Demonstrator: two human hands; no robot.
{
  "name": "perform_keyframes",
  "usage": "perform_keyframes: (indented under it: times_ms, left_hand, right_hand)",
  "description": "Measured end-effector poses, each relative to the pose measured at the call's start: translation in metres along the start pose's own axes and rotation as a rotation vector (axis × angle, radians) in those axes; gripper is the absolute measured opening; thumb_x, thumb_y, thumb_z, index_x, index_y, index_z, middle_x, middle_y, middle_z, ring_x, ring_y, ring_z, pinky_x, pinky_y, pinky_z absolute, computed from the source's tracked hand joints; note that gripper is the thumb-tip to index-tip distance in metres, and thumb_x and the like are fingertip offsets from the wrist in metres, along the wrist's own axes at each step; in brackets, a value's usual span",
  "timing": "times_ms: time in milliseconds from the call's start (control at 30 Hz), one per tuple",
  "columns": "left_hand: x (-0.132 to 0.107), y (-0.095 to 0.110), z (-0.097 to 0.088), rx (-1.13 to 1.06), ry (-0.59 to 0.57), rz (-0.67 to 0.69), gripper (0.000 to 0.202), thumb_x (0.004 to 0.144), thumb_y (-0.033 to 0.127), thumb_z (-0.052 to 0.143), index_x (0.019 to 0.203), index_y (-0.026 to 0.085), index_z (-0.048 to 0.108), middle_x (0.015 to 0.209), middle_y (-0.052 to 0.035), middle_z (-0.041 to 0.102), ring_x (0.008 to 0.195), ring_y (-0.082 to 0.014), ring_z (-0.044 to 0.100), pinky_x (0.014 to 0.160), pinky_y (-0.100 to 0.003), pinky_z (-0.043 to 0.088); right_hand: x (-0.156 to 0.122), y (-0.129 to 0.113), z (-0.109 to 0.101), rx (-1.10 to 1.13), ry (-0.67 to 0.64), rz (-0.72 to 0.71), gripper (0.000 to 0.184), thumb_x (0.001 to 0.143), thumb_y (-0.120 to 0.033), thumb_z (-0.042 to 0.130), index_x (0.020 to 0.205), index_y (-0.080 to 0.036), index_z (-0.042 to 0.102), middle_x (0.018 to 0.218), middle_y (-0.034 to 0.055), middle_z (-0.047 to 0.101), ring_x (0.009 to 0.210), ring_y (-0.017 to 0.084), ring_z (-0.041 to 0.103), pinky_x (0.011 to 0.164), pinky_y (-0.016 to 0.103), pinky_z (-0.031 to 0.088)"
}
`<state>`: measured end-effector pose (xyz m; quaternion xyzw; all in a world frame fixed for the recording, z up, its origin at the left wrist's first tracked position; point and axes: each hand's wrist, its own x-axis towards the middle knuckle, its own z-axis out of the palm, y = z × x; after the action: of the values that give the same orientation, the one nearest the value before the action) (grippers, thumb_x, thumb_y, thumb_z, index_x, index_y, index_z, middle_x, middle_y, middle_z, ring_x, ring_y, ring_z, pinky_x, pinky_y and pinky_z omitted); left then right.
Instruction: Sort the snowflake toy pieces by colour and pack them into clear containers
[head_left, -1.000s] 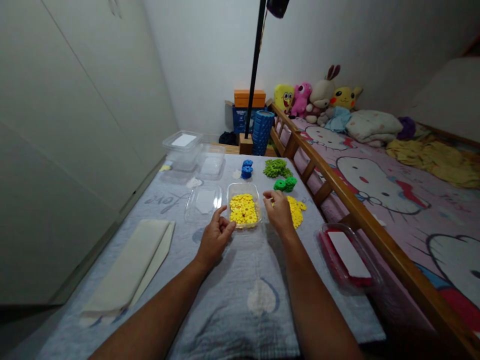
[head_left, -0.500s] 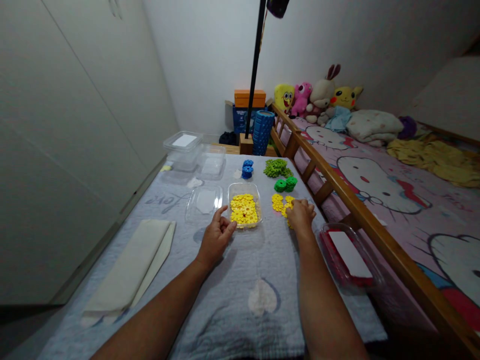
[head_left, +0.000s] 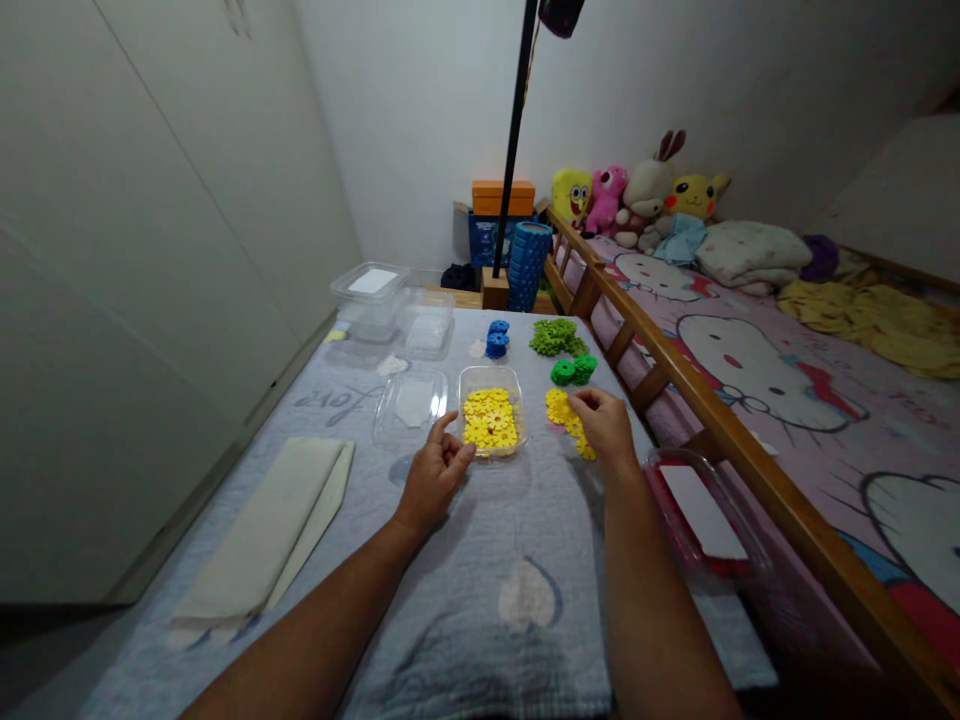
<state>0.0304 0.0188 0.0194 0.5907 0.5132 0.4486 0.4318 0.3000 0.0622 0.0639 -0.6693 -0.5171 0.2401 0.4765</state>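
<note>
The left hand (head_left: 433,478) is held half open, apparently empty, at eight o'clock beside the clear container (head_left: 487,378). At three o'clock, the right hand (head_left: 606,428) is curled over loose yellow pieces (head_left: 557,405); whether one is gripped cannot be told. Those left outside seem outnumbered by the already boxed yellow pieces (head_left: 491,418), all flat and flower-shaped.

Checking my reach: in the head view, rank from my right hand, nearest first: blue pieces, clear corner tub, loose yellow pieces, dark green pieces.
1. Loose yellow pieces, at your right hand.
2. Dark green pieces, beyond.
3. Blue pieces, farther left.
4. Clear corner tub, back left.
</note>
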Motion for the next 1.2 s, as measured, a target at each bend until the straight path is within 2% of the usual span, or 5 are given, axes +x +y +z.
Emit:
perform_keyframes:
  times_ms: [200,467,867,1000,1200]
  left_hand:
    - [0.0,-0.001,0.0,-0.021,0.003,0.0,0.061,0.092,0.044,0.059,0.144,0.018,0.044,0.073,0.0062,0.05,0.061,-0.0111,0.048,0.059,-0.024,0.04]
    - [-0.001,-0.003,0.001,-0.032,-0.006,-0.002,0.062,0.092,0.045,0.058,0.145,0.018,0.042,0.072,0.0069,0.05,0.059,-0.0105,0.046,0.058,-0.023,0.039]
    - [0.0,-0.004,0.001,-0.013,-0.001,-0.006,0.062,0.092,0.046,0.058,0.145,0.019,0.043,0.073,0.0064,0.049,0.06,-0.0109,0.047,0.059,-0.024,0.039]
    - [0.001,-0.005,0.001,-0.016,0.0,-0.002,0.062,0.092,0.046,0.058,0.145,0.019,0.043,0.073,0.0068,0.049,0.059,-0.0107,0.046,0.059,-0.024,0.039]
    - [0.001,-0.005,0.001,-0.015,-0.004,0.0,0.062,0.092,0.046,0.058,0.145,0.017,0.042,0.073,0.0066,0.049,0.06,-0.0109,0.047,0.059,-0.024,0.04]
  right_hand:
    - [-0.01,-0.043,0.046,-0.001,-0.219,-0.195,0.013,0.078,-0.029,0.059,0.075,-0.019,0.067,0.073,0.0005,0.068,0.069,0.016,0.06,0.067,0.027,0.043]
    - [-0.001,-0.056,0.088,-0.322,-0.209,-0.238,0.011,0.084,-0.018,0.06,0.085,-0.021,0.07,0.084,0.0016,0.073,0.082,0.018,0.061,0.079,0.028,0.044]
    - [0.02,0.004,0.024,-0.734,-0.027,-0.025,0.035,0.09,-0.016,0.048,0.111,-0.02,0.076,0.12,0.0086,0.074,0.109,0.025,0.06,0.095,0.032,0.04]
    - [0.023,0.017,0.027,-0.912,-0.135,0.022,0.039,0.095,-0.021,0.047,0.125,-0.022,0.07,0.13,0.0098,0.068,0.115,0.029,0.056,0.09,0.036,0.039]
    - [0.022,0.022,0.036,-1.005,-0.164,-0.012,0.029,0.095,-0.023,0.051,0.115,-0.021,0.071,0.131,0.0113,0.064,0.116,0.03,0.052,0.086,0.037,0.038]
